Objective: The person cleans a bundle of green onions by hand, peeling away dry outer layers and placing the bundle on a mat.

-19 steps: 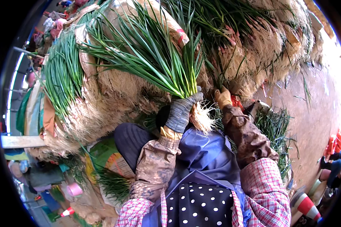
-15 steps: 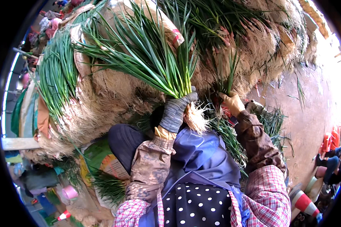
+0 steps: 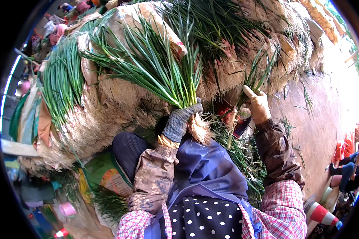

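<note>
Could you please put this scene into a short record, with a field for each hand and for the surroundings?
Left: left hand, grey-gloved, closed around a large bunch; roots hang below its grip
Right: right hand, tan-gloved, pinching a small bunch, leaves upward
Ahead: heap of rooted green plants
Lap: blue apron
Beside lap: loose green leaves, near the right sleeve
Lower right: red-and-white cone
</note>
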The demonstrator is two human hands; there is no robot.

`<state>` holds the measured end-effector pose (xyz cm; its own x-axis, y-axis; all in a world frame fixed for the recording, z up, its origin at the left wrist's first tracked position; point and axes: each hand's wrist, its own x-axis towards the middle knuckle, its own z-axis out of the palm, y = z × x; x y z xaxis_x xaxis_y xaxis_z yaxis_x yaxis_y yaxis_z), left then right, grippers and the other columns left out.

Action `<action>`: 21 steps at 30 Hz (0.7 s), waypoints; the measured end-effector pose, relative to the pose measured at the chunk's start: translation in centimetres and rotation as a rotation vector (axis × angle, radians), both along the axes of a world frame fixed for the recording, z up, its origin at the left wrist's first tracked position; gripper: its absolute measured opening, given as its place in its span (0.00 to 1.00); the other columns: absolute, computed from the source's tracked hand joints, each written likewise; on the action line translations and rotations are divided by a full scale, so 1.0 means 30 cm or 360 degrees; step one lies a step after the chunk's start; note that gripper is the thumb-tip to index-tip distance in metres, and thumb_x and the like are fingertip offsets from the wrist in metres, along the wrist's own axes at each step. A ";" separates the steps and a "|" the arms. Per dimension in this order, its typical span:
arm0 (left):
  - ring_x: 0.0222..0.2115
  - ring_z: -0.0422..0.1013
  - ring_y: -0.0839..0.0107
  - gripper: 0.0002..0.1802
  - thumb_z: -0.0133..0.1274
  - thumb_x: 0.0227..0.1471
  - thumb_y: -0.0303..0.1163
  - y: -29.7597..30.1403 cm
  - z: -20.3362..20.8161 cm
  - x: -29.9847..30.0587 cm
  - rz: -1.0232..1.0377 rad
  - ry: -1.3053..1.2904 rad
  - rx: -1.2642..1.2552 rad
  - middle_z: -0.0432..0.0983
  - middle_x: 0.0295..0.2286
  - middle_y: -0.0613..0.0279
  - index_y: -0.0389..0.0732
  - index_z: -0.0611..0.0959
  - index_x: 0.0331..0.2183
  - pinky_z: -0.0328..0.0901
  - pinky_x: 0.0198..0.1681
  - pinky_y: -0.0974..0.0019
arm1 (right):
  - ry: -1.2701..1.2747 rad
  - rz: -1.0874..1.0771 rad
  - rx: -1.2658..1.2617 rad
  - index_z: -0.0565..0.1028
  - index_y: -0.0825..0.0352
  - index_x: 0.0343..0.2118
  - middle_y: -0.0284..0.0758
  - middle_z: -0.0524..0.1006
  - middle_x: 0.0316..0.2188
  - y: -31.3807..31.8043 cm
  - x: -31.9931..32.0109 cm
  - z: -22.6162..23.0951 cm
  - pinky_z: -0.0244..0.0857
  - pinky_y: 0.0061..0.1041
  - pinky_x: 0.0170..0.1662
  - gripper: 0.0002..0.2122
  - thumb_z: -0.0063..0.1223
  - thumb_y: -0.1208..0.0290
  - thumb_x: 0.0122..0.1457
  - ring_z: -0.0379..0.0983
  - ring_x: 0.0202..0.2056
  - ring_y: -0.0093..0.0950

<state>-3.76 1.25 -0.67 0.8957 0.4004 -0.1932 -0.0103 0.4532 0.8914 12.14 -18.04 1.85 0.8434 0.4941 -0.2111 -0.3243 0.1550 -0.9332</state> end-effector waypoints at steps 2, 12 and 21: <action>0.25 0.69 0.78 0.15 0.59 0.38 0.26 -0.010 0.009 -0.011 0.0018 0.0034 0.0029 0.74 0.26 0.66 0.37 0.77 0.34 0.64 0.29 0.77 | -0.0075 0.0000 -0.0139 0.74 0.65 0.29 0.29 0.76 0.22 0.059 -0.013 -0.001 0.61 0.14 0.17 0.06 0.54 0.68 0.51 0.72 0.21 0.17; 0.18 0.67 0.79 0.12 0.60 0.38 0.25 -0.030 -0.042 0.001 0.0171 0.0170 0.0099 0.74 0.22 0.67 0.38 0.78 0.30 0.62 0.19 0.77 | -0.0150 0.0333 -0.0257 0.74 0.66 0.34 0.28 0.75 0.25 0.236 -0.114 -0.004 0.64 0.15 0.22 0.09 0.56 0.71 0.49 0.71 0.24 0.17; 0.21 0.70 0.74 0.14 0.60 0.35 0.22 -0.027 -0.083 0.019 0.0160 0.0175 -0.0099 0.75 0.24 0.63 0.36 0.77 0.30 0.66 0.26 0.72 | -0.0201 0.0555 -0.0470 0.71 0.71 0.38 0.31 0.74 0.27 0.222 -0.148 -0.035 0.62 0.15 0.21 0.11 0.52 0.74 0.51 0.68 0.23 0.18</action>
